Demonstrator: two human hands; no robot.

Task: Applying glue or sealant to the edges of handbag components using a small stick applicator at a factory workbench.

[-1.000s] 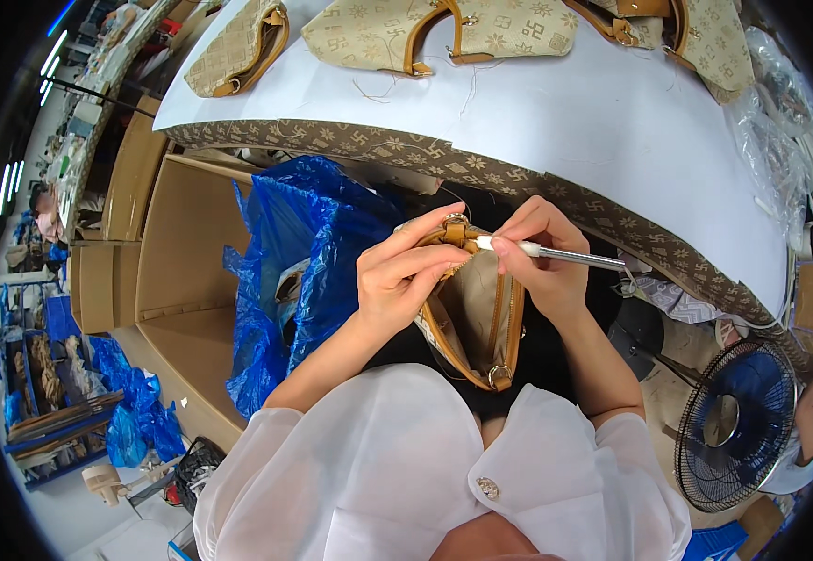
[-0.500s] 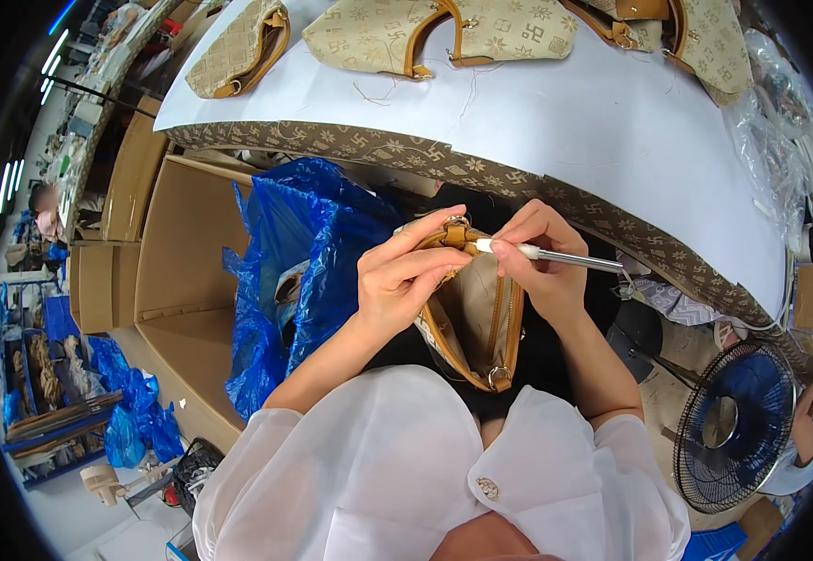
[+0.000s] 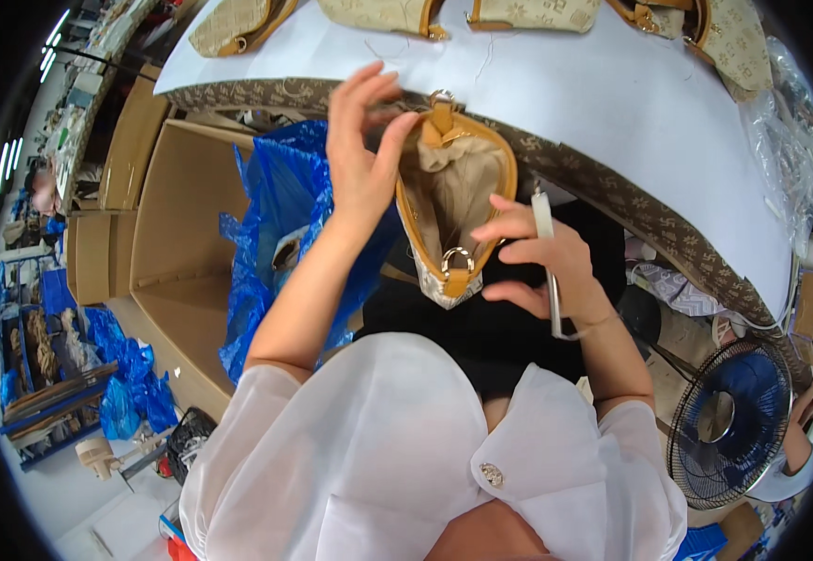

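A small beige handbag (image 3: 453, 201) with tan leather trim stands with its mouth wide, showing a cream lining. A metal ring sits on a tan tab at each end. My left hand (image 3: 358, 159) is at the bag's upper left rim, fingers spread and slightly blurred, the thumb by the edge. On the other side my right hand (image 3: 556, 257) curls near the lower right rim, fingertips close to the bag. Tucked between its fingers is a pen-like tool (image 3: 544, 220) with a white part and a metal shaft; its exact kind I cannot make out.
Patterned beige bags (image 3: 533, 14) lie along the far side of the white tabletop (image 3: 612, 103). A blue plastic bag (image 3: 280, 201) and a cardboard box (image 3: 187, 210) stand on the left. At the right are a fan (image 3: 729, 421) and another person's arm (image 3: 799, 444).
The handbag has been turned and its mouth spread wider. My left hand let go of the ring end and moved up and left. The tool swung from pointing at the bag to upright.
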